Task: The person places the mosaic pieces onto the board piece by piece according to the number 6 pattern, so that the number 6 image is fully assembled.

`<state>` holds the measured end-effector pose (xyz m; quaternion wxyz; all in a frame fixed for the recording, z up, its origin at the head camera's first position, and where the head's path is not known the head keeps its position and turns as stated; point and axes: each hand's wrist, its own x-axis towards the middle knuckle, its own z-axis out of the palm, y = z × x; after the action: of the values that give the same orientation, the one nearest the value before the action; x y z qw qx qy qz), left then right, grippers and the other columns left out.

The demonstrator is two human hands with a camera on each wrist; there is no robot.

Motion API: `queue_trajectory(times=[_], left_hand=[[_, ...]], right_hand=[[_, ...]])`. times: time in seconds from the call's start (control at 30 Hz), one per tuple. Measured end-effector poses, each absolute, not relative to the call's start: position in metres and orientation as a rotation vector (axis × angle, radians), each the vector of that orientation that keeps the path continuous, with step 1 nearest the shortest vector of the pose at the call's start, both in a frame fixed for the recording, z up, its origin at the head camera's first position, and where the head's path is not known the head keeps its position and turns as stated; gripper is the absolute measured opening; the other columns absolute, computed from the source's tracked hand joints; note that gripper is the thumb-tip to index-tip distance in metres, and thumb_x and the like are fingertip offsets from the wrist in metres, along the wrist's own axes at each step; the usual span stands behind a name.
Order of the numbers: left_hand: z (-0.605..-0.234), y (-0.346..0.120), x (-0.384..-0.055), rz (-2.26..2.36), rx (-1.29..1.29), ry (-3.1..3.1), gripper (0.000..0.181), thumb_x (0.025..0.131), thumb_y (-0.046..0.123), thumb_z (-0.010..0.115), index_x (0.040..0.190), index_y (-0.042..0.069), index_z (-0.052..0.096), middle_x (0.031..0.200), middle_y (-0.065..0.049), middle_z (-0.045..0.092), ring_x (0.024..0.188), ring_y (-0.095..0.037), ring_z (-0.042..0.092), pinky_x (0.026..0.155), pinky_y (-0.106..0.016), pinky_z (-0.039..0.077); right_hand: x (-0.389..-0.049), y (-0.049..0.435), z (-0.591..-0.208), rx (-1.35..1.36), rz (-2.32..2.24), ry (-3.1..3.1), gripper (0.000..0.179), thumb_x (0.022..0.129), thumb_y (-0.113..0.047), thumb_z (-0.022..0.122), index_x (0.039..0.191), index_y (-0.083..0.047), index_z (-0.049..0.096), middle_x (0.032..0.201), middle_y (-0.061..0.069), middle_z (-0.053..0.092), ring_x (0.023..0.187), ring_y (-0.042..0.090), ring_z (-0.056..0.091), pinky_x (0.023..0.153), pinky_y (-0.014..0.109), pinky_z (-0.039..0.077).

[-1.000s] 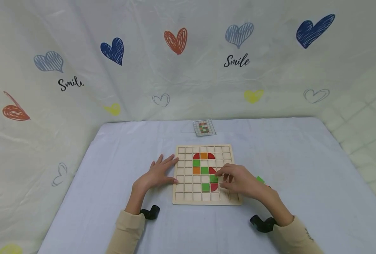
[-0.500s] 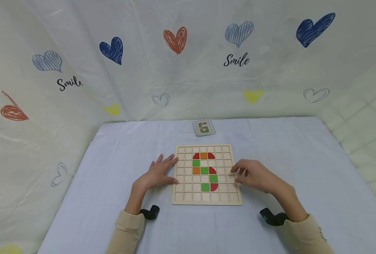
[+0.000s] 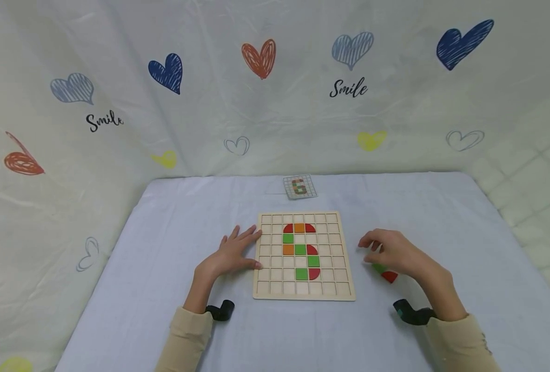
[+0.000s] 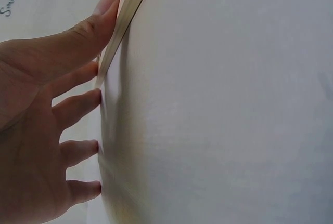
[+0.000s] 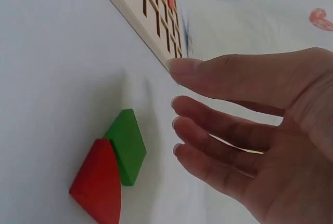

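Observation:
A square wooden grid board (image 3: 275, 288) lies on the table with several red, green and orange tiles in its cells. My left hand (image 3: 230, 256) rests at the board's left edge, thumb and fingers spread; in the left wrist view its thumb (image 4: 101, 18) touches the edge. Off the board's right side, my right hand (image 3: 394, 253) hovers with loosely bent fingers and nothing between them. Just below it lie a green square tile (image 5: 127, 148) and a red quarter-round tile (image 5: 99, 182), touching each other. The hand partly hides the green one in the head view.
A small card (image 3: 300, 187) printed with a coloured pattern on a grid lies behind the board, near the table's far edge. White cloth covers the table (image 3: 200, 206). A white curtain with hearts (image 3: 258, 59) hangs behind it.
My right hand has moved right, from over the board's tiles to above the loose green and red tiles. My left hand has stayed at the board's edge.

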<state>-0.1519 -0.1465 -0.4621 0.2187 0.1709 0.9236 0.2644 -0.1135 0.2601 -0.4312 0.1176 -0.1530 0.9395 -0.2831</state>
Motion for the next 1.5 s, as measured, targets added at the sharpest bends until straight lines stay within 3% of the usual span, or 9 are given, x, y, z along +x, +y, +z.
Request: queue_trajectory(times=[0.47, 0.83, 1.03, 1.5], left_hand=[[-0.464, -0.142, -0.154, 0.709, 0.501, 2.561, 0.091, 0.087, 0.04, 0.082, 0.162, 0.022, 0.035, 0.172, -0.002, 0.021, 0.16, -0.039, -0.001, 0.124, -0.068, 0.001], [-0.458, -0.141, -0.154, 0.674, 0.496, 2.572, 0.09, 0.088, 0.039, 0.081, 0.163, 0.022, 0.034, 0.173, -0.002, 0.02, 0.16, -0.039, -0.002, 0.124, -0.068, 0.001], [-0.461, -0.144, -0.152, 0.702, 0.491, 2.555, 0.09, 0.087, 0.039, 0.081, 0.162, 0.02, 0.035, 0.172, -0.004, 0.021, 0.16, -0.04, -0.003, 0.124, -0.069, 0.001], [-0.459, -0.145, -0.151, 0.712, 0.482, 2.563, 0.09, 0.087, 0.039, 0.082, 0.162, 0.02, 0.035, 0.172, -0.004, 0.021, 0.16, -0.041, -0.002, 0.123, -0.07, 0.001]], right_hand=[[-0.103, 0.289, -0.421, -0.243, -0.697, 2.667, 0.03, 0.082, -0.012, 0.081, 0.104, 0.001, 0.064, 0.096, 0.011, 0.067, 0.085, 0.024, 0.061, 0.07, 0.036, 0.054], [-0.069, 0.303, -0.447, -0.263, -0.807, 2.848, 0.037, 0.082, -0.018, 0.086, 0.107, 0.0, 0.067, 0.098, 0.005, 0.068, 0.087, 0.021, 0.064, 0.072, 0.034, 0.056], [-0.056, 0.299, -0.462, -0.308, -0.8, 2.962, 0.036, 0.076, -0.011, 0.089, 0.105, 0.0, 0.071, 0.095, 0.004, 0.066, 0.083, 0.016, 0.062, 0.069, 0.025, 0.056], [-0.047, 0.29, -0.47, -0.428, -0.761, 3.107, 0.029, 0.074, 0.0, 0.089, 0.097, -0.003, 0.071, 0.094, 0.004, 0.062, 0.079, 0.015, 0.061, 0.068, 0.026, 0.057]])
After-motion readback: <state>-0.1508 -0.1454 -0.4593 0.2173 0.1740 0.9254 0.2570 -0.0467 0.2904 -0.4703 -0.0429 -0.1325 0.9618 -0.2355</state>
